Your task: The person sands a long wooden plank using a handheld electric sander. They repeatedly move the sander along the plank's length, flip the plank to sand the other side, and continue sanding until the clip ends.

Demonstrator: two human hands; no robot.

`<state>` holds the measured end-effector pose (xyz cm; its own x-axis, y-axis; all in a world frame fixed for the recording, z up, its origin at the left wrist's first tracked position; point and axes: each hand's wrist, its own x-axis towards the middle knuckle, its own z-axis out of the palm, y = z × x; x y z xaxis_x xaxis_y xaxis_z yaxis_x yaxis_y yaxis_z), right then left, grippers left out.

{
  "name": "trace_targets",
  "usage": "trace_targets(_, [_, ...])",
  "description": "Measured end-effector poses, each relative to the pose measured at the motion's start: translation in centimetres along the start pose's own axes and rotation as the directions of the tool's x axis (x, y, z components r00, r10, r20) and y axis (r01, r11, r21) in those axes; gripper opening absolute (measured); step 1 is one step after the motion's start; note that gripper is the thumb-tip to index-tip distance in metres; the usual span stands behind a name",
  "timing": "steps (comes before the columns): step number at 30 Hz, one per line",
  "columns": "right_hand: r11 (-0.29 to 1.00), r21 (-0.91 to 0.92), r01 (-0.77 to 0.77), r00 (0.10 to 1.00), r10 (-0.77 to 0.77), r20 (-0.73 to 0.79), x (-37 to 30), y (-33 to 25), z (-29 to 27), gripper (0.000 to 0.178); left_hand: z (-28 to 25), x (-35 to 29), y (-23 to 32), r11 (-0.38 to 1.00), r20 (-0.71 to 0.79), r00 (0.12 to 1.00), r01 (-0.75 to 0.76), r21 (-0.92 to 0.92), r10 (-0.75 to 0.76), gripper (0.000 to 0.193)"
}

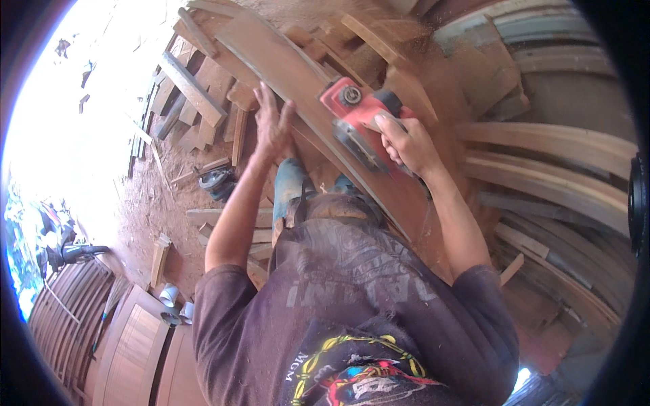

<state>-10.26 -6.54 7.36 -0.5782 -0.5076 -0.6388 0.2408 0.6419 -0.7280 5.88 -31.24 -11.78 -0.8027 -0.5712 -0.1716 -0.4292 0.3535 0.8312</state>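
At your far left, a wooden panel [132,345] lies low, with white cylinders [169,294] beside its upper corner; you can't make out whether they are cups, or what they hold. Offcuts [193,88] litter the floor [139,223] and crowd the board's left side, with a dark tool [217,183] below them. Your left hand [272,132] has its fingers spread at the left edge of the board [277,64], which slants across in front of you. Your right hand's [409,142] fingers wrap the handle of the red planer [365,111], over the board. Beams [548,144] fill your right.
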Motion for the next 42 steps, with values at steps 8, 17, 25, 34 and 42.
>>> trace_targets(8, [0.966,-0.056,0.252,0.951,-0.237,0.201,19.8,-17.0,9.6,0.051,-0.6,-0.9,0.3,1.0,0.099,0.995,0.014,0.014,-0.015,0.095])
trace_targets(17, [0.929,-0.114,0.352,0.912,-0.312,0.267,21.8,-16.8,9.0,0.053,-0.9,-0.1,0.7,0.999,0.116,0.993,0.02,0.033,-0.023,0.094])
trace_targets(25, [0.998,-0.061,0.003,1.0,-0.004,-0.021,0.3,-0.2,0.5,0.056,-0.4,-0.6,-0.1,0.999,0.162,0.986,0.03,0.014,-0.032,0.094])
trace_targets(34, [0.952,-0.175,0.25,0.95,-0.206,0.235,20.5,-18.6,9.7,0.052,-0.8,-0.5,-0.7,1.0,0.098,0.995,-0.011,0.018,0.009,0.091])
trace_targets(42, [0.961,-0.04,0.275,0.939,-0.259,0.226,20.3,-16.1,7.8,0.051,-0.1,0.3,0.2,0.999,0.098,0.995,-0.036,0.035,0.033,0.092])
